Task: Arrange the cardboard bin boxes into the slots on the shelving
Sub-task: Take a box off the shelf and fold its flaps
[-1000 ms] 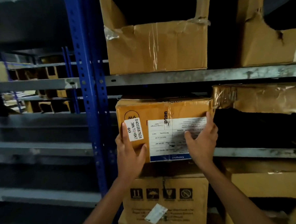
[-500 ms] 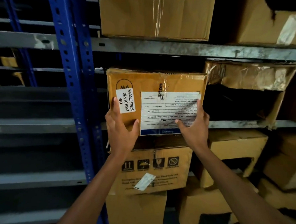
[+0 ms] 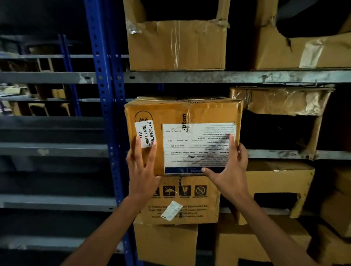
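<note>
Since half a second ago, my right thumb has slid down to the bottom edge of the cardboard box (image 3: pixel 182 116), and my left fingers have crept up onto the small white sticker (image 3: pixel 145 132).

My left hand (image 3: pixel 142 171) lies flat on the front of the box at its 7 o'clock corner, fingers straight and thumb spread out. My right hand (image 3: pixel 231 170) is at the 5 o'clock corner. Its fingers are straight up along the right edge and its thumb lies along the bottom. Both hands press and neither one curls round the box.

The box is in the middle row of the shelving. Its front faces me and is a bit wider than tall, lying level. The big label (image 3: pixel 195 144) reads upside down. I cannot tell how far in the box goes.

At 9 o'clock the blue post (image 3: pixel 105 95) is just beside the box. At 12 o'clock a thin dark gap sits under the grey shelf (image 3: pixel 208 78). At 3 o'clock the torn bin (image 3: pixel 280 101) is just beside the top corner. At 6 o'clock the lower box (image 3: pixel 184 205) sits right under the bottom edge.
</note>
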